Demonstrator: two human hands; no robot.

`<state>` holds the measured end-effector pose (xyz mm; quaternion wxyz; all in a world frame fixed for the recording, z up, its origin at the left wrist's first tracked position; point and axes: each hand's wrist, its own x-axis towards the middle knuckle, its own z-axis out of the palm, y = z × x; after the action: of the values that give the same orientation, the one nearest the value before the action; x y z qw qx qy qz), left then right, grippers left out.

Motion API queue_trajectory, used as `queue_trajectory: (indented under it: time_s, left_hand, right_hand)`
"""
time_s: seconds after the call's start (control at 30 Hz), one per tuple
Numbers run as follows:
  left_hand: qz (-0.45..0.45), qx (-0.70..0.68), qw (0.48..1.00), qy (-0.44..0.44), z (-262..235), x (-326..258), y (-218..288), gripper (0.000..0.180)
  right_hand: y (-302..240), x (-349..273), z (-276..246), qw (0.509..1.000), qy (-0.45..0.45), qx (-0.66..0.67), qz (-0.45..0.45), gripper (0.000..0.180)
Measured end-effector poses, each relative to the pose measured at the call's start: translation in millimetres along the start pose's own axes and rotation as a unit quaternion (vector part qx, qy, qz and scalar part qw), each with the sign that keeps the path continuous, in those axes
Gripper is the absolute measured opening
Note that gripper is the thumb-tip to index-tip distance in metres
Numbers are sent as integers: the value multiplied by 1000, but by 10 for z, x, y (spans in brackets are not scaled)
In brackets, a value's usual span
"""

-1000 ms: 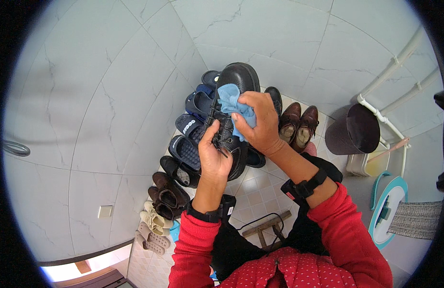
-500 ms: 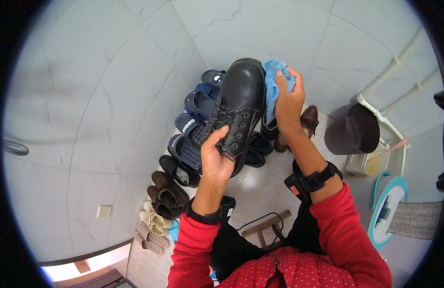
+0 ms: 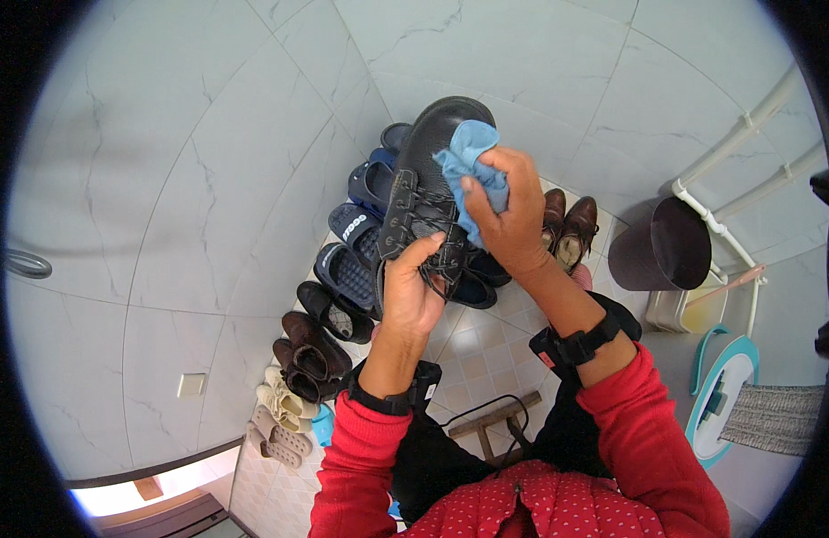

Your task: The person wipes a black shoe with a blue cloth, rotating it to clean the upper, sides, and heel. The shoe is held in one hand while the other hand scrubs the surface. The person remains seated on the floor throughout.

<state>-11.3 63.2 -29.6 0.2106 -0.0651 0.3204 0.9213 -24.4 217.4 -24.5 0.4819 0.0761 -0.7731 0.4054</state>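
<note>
Cloth (image 3: 468, 166) between right fingers (image 3: 486, 193) and shoe (image 3: 428, 179).

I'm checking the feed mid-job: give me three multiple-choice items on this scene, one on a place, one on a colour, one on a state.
1. Where does the row of shoes lie?
A. on the floor along the wall
B. on a shelf
C. in the bin

2. What colour is the cloth?
A. red
B. light blue
C. white

3. How is the black shoe held?
A. lying on the floor
B. gripped by the left hand
C. hanging from a hook

Answers: 1 A, the pairs line the tiled floor by the wall. 2 B, the right hand presses a light blue cloth on the shoe. 3 B, left fingers close at its laces.
</note>
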Motion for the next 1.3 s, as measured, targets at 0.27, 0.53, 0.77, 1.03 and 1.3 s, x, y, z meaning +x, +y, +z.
queue_trajectory:
  time_s: [0.27, 0.53, 0.77, 1.03, 1.3]
  left_hand:
    - [2, 60, 998, -12, 58, -73, -17, 29]
    - [57, 136, 989, -9, 74, -91, -80, 36]
    - [83, 182, 980, -11, 88, -118, -119, 39]
    - [62, 184, 981, 8, 65, -124, -100, 38]
    - [-29, -93, 995, 20, 47, -2, 77, 28]
  right_hand:
    - [209, 204, -74, 970, 148, -8, 194, 26]
    - [99, 196, -148, 996, 74, -54, -5, 32]
    - [125, 246, -126, 993, 86, -76, -35, 41]
    - [158, 226, -161, 986, 101, -63, 118, 38]
    - [160, 206, -141, 961, 123, 24, 247, 38]
